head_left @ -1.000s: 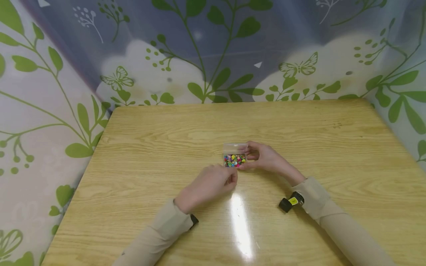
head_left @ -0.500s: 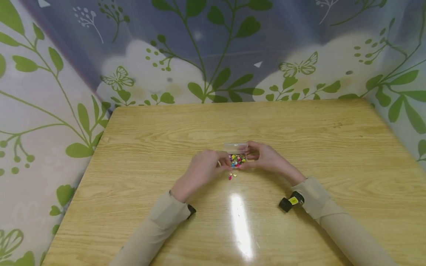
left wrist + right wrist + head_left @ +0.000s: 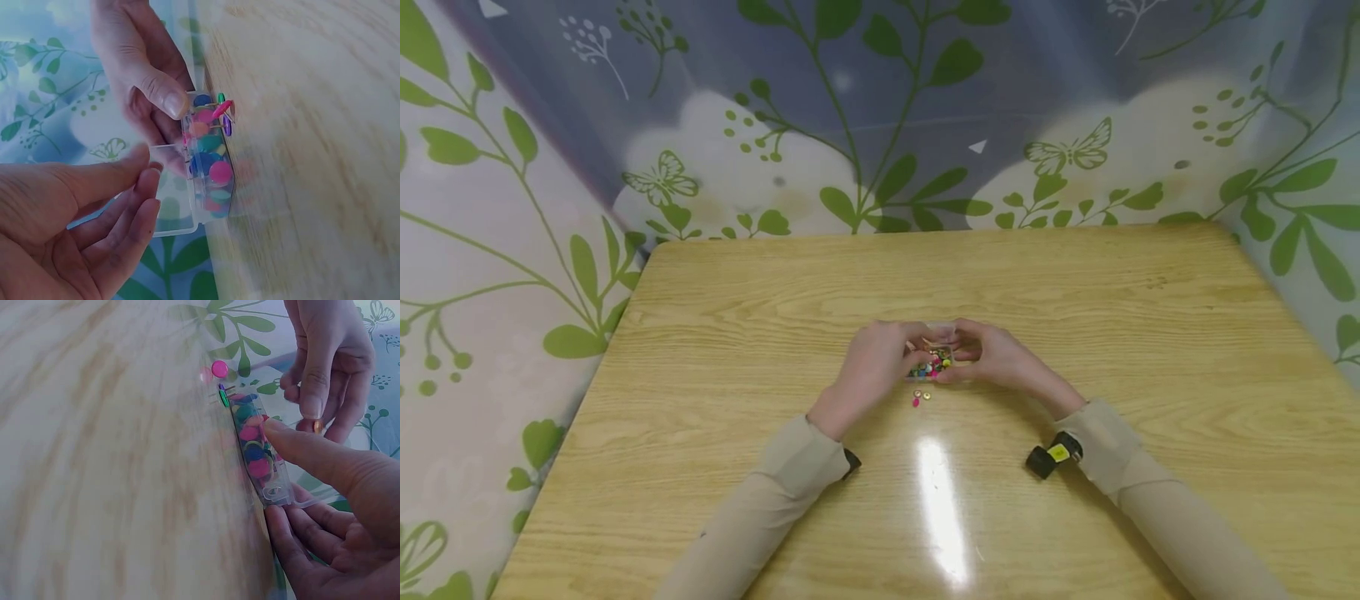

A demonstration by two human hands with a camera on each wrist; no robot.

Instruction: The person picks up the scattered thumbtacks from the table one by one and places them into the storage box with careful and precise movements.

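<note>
A small clear plastic box [image 3: 210,203] full of colourful thumbtacks [image 3: 941,363] stands on the table with its hinged lid [image 3: 174,215] raised. My right hand [image 3: 1000,358] grips the box at its right end, thumb along the front wall and fingers behind. Over the box's left part, my left hand [image 3: 874,358] pinches one orange-gold thumbtack [image 3: 318,427] between thumb and fingertip. In front of the box lie a few loose thumbtacks, among them a pink one [image 3: 219,369] and a green one [image 3: 224,397]. The left hand covers the box's left end in the head view.
The wood-grain table [image 3: 760,300] stretches around the box, with a bright light reflection near its front. Behind and to the left rise leaf-patterned curtains [image 3: 820,108]. A black wrist camera [image 3: 1051,455] sits at the right cuff.
My left hand has drawn back from in front of the box, uncovering the loose thumbtacks on the table, then moved up and right over the box. The right hand keeps its grip.
</note>
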